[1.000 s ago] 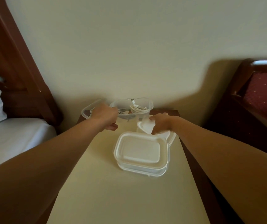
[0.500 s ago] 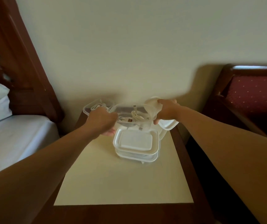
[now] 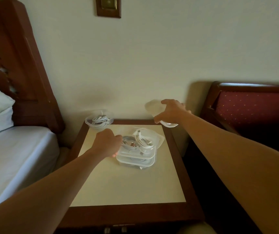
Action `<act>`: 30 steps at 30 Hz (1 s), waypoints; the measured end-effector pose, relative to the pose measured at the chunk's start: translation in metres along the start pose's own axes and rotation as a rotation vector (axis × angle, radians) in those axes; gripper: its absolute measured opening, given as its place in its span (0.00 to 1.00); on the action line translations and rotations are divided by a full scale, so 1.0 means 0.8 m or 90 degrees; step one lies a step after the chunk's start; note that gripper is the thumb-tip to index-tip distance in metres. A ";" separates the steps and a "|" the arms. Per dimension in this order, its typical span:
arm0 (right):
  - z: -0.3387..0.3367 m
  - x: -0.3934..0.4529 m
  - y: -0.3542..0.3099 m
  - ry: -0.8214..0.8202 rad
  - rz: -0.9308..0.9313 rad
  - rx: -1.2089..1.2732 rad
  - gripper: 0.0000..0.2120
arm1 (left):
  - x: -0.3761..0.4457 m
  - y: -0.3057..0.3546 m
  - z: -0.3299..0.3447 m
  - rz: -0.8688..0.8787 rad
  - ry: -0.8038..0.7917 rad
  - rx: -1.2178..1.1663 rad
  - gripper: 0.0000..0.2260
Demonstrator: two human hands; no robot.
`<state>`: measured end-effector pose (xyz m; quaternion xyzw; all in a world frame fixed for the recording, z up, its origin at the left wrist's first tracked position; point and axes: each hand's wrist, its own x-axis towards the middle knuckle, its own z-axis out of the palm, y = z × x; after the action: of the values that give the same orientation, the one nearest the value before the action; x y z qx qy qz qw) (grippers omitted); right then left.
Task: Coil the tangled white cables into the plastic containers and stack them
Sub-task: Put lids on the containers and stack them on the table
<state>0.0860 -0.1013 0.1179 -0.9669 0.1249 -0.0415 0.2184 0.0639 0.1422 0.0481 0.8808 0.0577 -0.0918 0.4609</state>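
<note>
An open clear container [image 3: 148, 152] with coiled white cables [image 3: 140, 141] in it sits on top of a lidded container [image 3: 140, 163] in the middle of the nightstand. My left hand [image 3: 107, 142] grips the open container's left rim. My right hand [image 3: 170, 112] holds a clear lid [image 3: 153, 107] in the air above the nightstand's back right corner. A second open container [image 3: 99, 120] with a coiled white cable stands at the back left corner. Another lid [image 3: 159, 139] lies behind the stack.
The nightstand [image 3: 127, 186] has a cream top and a dark wooden frame. A bed with white sheets [image 3: 15, 154] and a wooden headboard is on the left. A red upholstered chair [image 3: 251, 108] stands on the right. A wall is directly behind.
The open container with cables has come down onto the lidded container. My right hand has lifted the lid up and to the right. The view has pulled back.
</note>
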 end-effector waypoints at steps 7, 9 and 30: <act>0.004 -0.049 -0.033 -0.247 -0.226 -0.032 0.44 | -0.006 0.000 0.004 -0.024 0.025 -0.013 0.14; 0.018 -0.057 -0.032 -0.267 -0.234 -0.049 0.45 | 0.000 -0.004 0.004 -0.025 0.026 -0.032 0.22; 0.047 -0.045 -0.036 -0.358 -0.279 -0.193 0.45 | -0.002 -0.025 0.011 0.102 0.079 -0.059 0.16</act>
<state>0.0624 -0.0515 0.0955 -0.9656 -0.1445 0.1987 0.0846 0.0580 0.1463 0.0275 0.8642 0.0197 0.0028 0.5028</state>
